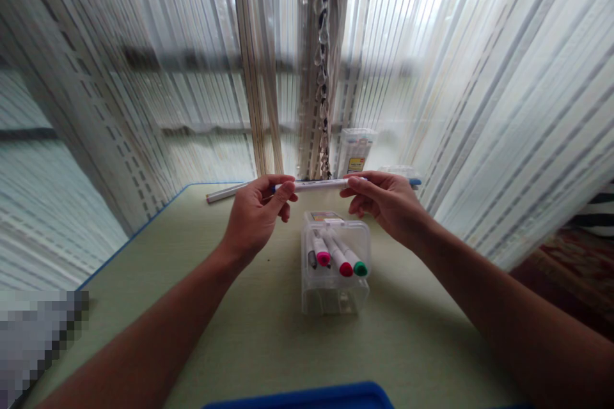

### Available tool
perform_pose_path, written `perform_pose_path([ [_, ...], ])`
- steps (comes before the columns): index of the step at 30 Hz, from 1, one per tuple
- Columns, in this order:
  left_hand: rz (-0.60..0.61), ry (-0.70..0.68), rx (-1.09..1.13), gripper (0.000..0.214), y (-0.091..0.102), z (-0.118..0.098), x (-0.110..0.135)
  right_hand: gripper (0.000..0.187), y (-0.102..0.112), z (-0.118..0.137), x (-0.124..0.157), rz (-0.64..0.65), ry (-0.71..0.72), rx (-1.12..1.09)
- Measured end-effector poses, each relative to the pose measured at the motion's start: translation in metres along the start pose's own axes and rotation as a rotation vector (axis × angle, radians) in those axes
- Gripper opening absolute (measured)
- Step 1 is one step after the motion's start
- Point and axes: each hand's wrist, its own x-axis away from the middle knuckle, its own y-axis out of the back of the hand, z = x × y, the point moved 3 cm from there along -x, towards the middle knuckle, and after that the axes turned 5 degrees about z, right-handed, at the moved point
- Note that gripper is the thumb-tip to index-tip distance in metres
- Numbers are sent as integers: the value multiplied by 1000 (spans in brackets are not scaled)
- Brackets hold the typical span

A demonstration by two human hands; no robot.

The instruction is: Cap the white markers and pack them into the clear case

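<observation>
A white marker (319,186) with blue at its left end lies level between my two hands, above the table. My left hand (256,211) pinches its left end between thumb and fingertips. The right end is pinched by my right hand (386,201), whose fingers cover that tip. Below and between the hands a clear plastic case (336,297) lies on its side with its mouth toward me. Inside it are several white markers, among them one with a pink end (323,259), one with a red end (346,269) and one with a green end (360,268).
On the pale green table (230,345), other markers (225,192) lie behind my left hand. An upright clear case (357,147) with a yellow label stands at the back, by the string curtain (192,77). Something blue (307,397) sits at the near edge.
</observation>
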Motion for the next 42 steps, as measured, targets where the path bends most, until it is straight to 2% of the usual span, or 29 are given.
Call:
perform_pose_path([
  [10,-4,81,170,31,0,4,-1,23,3,2,-1,-1,-63,-98],
  [17,-10,113,204,27,-1,3,0,21,3,3,-1,-27,-85,-111],
  [23,11,123,157,30,-1,2,0,19,3,1,-2,-36,-65,-83],
  [31,13,51,10,32,-2,1,1,33,4,-4,-2,-4,-17,10],
  [42,63,70,-49,30,-3,1,3,32,-1,-2,2,11,31,86],
])
